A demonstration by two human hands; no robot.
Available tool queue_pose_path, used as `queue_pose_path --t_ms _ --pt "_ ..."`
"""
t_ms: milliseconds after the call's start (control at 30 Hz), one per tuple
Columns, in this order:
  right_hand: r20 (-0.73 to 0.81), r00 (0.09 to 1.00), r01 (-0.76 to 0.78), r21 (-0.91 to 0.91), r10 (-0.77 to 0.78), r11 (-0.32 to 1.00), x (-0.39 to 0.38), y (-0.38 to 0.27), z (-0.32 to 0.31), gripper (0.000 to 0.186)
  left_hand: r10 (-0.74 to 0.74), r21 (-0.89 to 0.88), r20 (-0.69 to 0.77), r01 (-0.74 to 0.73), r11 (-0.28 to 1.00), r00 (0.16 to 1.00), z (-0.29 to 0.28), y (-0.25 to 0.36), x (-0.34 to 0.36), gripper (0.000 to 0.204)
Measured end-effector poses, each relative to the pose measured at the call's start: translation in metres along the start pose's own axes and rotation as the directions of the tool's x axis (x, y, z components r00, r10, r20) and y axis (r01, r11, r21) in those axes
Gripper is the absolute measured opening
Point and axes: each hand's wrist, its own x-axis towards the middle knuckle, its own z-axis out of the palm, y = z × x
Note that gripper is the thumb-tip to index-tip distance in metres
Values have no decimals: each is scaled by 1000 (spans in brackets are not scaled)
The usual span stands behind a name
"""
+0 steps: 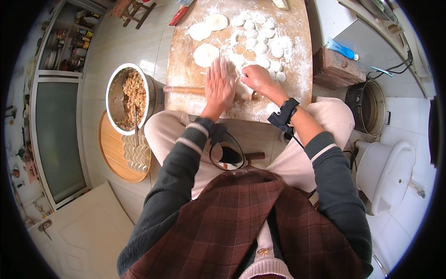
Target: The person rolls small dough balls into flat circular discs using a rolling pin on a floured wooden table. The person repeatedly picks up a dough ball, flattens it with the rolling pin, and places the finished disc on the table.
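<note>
My left hand (218,87) lies flat with its fingers stretched forward, the palm over a wooden rolling pin (186,90) that sticks out to the left. Beside it, my right hand (260,80) is closed, thumb and fingers pinching the edge of a dough wrapper (244,89). Part of that wrapper is hidden by the hands. Ahead of my left fingertips rests a thin round wrapper (206,55), with more flat wrappers (216,22) farther off. Several small floured dough pieces (262,48) are scattered beyond my right hand. All lie on a floury wooden board (186,106).
At the left stands a metal bowl (109,95) of minced filling with a spoon handle in it. Below it, a round wooden tray (108,148) bears rows of dumplings (136,156). To the right are a brick block (335,69) with a blue tube (343,49), and a dark pot (357,109).
</note>
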Motion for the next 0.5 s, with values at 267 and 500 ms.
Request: queue_pose_path --t_ms 267,500 --pt "49 996 80 -109 -75 991 -3 -2 0 11 147 72 -162 -137 988 976 28 -18 21 70" --pt "-91 994 62 16 -60 998 -3 -1 -1 12 67 -30 -132 -71 997 989 27 -15 10 69"
